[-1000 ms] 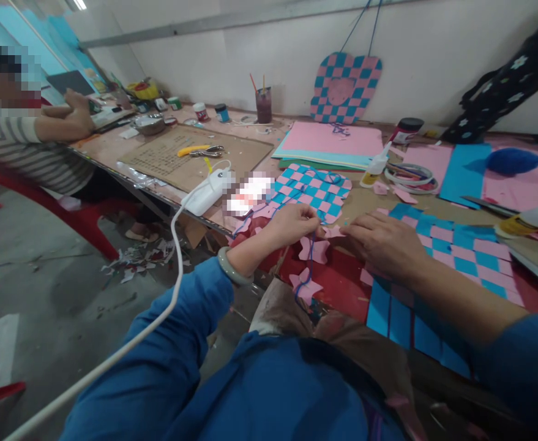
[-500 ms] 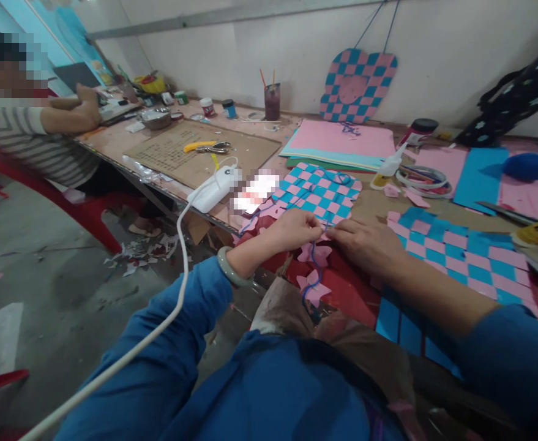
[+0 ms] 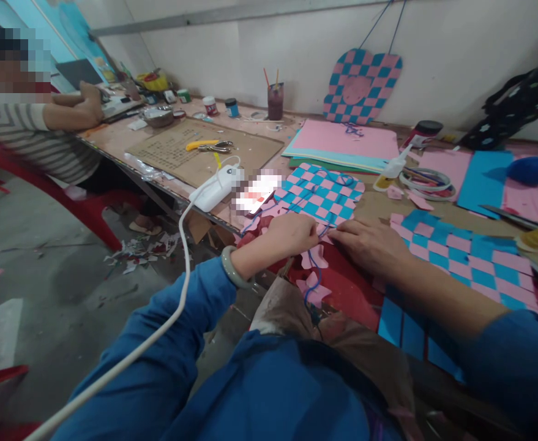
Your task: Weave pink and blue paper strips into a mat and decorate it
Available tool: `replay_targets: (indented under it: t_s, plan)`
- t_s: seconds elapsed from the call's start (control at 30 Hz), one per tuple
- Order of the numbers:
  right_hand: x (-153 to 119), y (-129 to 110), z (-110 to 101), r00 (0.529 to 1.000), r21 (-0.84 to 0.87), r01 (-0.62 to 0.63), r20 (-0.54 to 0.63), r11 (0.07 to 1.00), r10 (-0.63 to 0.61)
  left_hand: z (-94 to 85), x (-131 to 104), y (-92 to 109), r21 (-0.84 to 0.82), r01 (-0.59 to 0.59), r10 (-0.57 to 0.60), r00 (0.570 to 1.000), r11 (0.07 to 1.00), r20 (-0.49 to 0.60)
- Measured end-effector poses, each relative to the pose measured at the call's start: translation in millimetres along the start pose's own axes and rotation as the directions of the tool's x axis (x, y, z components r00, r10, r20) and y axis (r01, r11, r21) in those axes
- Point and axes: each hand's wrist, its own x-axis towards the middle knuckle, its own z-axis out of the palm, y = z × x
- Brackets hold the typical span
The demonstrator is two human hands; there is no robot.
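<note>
The left hand (image 3: 296,235) and right hand (image 3: 370,242) are facing each other, fingers bunched narrow; I cannot tell what each is pinching. Below, nearer the left, the blue cord (image 3: 319,274) is running downward across pink paper stars (image 3: 322,294).

left hand (image 3: 297,234) — near right hand (image 3: 368,244)

The cardboard (image 3: 253,150) leaves passage (around the pliers (image 3: 199,145)) behind the obstructing white device (image 3: 208,192).
</note>
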Motion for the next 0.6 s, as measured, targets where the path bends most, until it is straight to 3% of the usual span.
replay_targets:
  t_s: [0.3,0.6]
  plan:
    - [3,-3,0,0.999,0.009,-0.028,-0.015,1.000,0.029,-2.3,0,3,0.031,0.009,-0.010,1.000,0.999,0.017]
    - [12,-8,-4,0.981,0.024,-0.087,0.175,0.996,0.081,-3.7,-1,3,0.024,-0.001,0.000,1.000,1.000,0.019]
